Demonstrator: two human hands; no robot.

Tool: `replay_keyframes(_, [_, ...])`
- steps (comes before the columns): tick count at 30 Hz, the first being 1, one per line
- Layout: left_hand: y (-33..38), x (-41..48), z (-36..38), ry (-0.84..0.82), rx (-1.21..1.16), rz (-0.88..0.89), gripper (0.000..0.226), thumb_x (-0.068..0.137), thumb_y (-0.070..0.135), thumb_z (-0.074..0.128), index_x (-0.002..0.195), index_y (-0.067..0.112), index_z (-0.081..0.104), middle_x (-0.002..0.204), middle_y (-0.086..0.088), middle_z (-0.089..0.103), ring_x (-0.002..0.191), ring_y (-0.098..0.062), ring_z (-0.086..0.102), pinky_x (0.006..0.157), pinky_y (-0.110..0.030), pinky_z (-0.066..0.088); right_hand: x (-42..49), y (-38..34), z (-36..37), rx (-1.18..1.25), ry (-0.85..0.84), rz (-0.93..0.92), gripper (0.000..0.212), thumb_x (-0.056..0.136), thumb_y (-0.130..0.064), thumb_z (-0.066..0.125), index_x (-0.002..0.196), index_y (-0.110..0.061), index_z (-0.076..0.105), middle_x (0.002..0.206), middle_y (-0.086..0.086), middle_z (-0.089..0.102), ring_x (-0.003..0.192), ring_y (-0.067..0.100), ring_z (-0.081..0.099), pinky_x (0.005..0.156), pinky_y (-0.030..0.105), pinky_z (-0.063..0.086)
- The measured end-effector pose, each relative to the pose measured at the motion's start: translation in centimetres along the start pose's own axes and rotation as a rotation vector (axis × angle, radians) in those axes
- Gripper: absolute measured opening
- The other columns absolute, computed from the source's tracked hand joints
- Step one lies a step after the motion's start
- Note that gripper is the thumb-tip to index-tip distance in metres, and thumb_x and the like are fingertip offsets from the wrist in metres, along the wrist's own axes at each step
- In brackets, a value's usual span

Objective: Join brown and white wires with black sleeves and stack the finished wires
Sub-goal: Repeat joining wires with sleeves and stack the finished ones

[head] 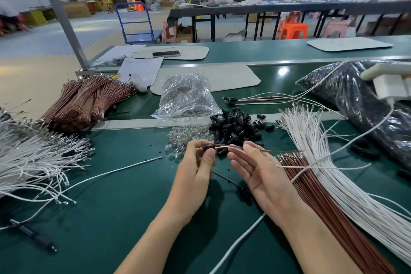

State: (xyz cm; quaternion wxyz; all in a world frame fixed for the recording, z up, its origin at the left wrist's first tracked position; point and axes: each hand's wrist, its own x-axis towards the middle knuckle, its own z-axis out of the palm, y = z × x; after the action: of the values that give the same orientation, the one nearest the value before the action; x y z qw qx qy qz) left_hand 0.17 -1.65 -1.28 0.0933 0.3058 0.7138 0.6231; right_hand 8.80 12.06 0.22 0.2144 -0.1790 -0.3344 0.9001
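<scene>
My left hand pinches a black sleeve above the green table. A brown wire and a white wire run out of the sleeve to the right. My right hand holds both wires just right of the sleeve, palm up. A pile of loose black sleeves lies right behind my hands. Loose brown wires and white wires fan out to the right. Several finished wires lie stacked farther back.
Bundled brown wires and a heap of white wires lie at the left. A clear bag and small clear bulbs sit in the middle. A large black bag fills the right. A pen lies at the near left.
</scene>
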Motion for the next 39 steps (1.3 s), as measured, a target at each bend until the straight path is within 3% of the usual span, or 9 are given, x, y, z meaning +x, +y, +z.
replay_keyframes(6, [0.4,0.3,-0.2,0.088,-0.096,-0.082,0.010,0.106,0.033,0.050,0.109,0.026,0.056,0.078,0.008,0.064,0.063,-0.012,0.057,0.058,-0.023,0.047,-0.3,-0.2,0.4,-0.013,0.002,0.021,0.027,0.086,-0.014,0.068,0.112,-0.007,0.061,0.108,0.019,0.074,0.087,0.027,0.076,0.065,0.027,0.061])
replay_keyframes(12, [0.7,0.5,-0.4,0.224,-0.108,-0.123,0.043,0.104,0.042,0.051,0.077,0.008,0.053,0.061,0.002,0.054,0.052,-0.015,0.048,0.050,-0.024,0.042,-0.5,-0.7,0.4,0.011,0.006,-0.036,0.024,0.085,-0.020,0.070,0.105,-0.010,0.061,0.102,0.014,0.075,0.082,0.022,0.074,0.066,0.025,0.060])
replay_keyframes(17, [1.0,0.5,-0.7,0.235,-0.179,-0.150,0.057,0.103,0.047,0.051,0.052,0.021,0.046,0.058,-0.004,0.052,0.050,-0.016,0.043,0.047,-0.022,0.039,-0.7,-1.3,0.3,0.014,0.016,-0.117,0.018,0.081,-0.019,0.070,0.097,-0.012,0.065,0.099,0.014,0.075,0.077,0.018,0.073,0.065,0.023,0.060])
replay_keyframes(21, [1.3,0.7,-1.0,0.280,-0.292,-0.232,0.061,0.101,0.054,0.049,0.048,0.025,0.046,0.061,-0.004,0.057,0.048,-0.015,0.045,0.046,-0.022,0.042,-0.9,-1.6,0.4,-0.032,0.032,-0.164,0.018,0.081,-0.020,0.069,0.097,-0.014,0.066,0.093,0.011,0.076,0.077,0.017,0.073,0.066,0.023,0.060])
replay_keyframes(25, [2.0,0.9,-1.4,0.265,-0.432,-0.283,0.050,0.100,0.051,0.051,0.062,0.024,0.066,0.068,-0.005,0.064,0.047,-0.014,0.050,0.043,-0.024,0.044,-1.0,-2.0,0.9,0.012,0.016,-0.172,0.009,0.090,-0.007,0.063,0.095,-0.014,0.060,0.089,0.014,0.075,0.075,0.020,0.073,0.067,0.025,0.060])
replay_keyframes(30, [3.1,2.4,-2.0,0.206,-0.493,-0.296,0.026,0.103,0.030,0.054,0.093,0.011,0.069,0.076,-0.001,0.069,0.052,-0.010,0.055,0.043,-0.022,0.046,-0.6,-4.8,1.2,-0.002,-0.049,-0.215,0.010,0.093,0.000,0.058,0.097,-0.009,0.057,0.103,0.019,0.074,0.088,0.023,0.073,0.076,0.025,0.059])
replay_keyframes(35, [5.4,7.2,-2.2,0.005,-0.047,-0.083,0.015,0.101,0.020,0.058,0.106,0.026,0.072,0.087,0.007,0.074,0.073,-0.006,0.065,0.063,-0.019,0.054,2.4,-12.2,1.7,-0.232,-0.067,-0.270,0.020,0.091,0.003,0.058,0.108,-0.007,0.056,0.113,0.018,0.066,0.095,0.022,0.069,0.085,0.027,0.058])
replay_keyframes(37, [6.2,10.0,-1.4,-0.002,0.130,0.025,0.012,0.101,0.021,0.058,0.109,0.025,0.066,0.092,0.010,0.072,0.083,-0.003,0.065,0.074,-0.017,0.054,4.5,-15.1,2.3,-0.349,-0.057,-0.269,0.021,0.095,0.006,0.054,0.112,-0.006,0.055,0.114,0.016,0.059,0.094,0.020,0.065,0.084,0.025,0.058])
replay_keyframes(39, [6.6,13.2,0.0,0.019,0.267,0.120,0.011,0.102,0.020,0.058,0.112,0.023,0.062,0.098,0.012,0.067,0.088,0.002,0.061,0.073,-0.008,0.049,7.1,-17.5,2.7,-0.444,-0.052,-0.323,0.019,0.096,0.006,0.053,0.111,-0.004,0.054,0.113,0.015,0.057,0.095,0.019,0.063,0.081,0.023,0.058])
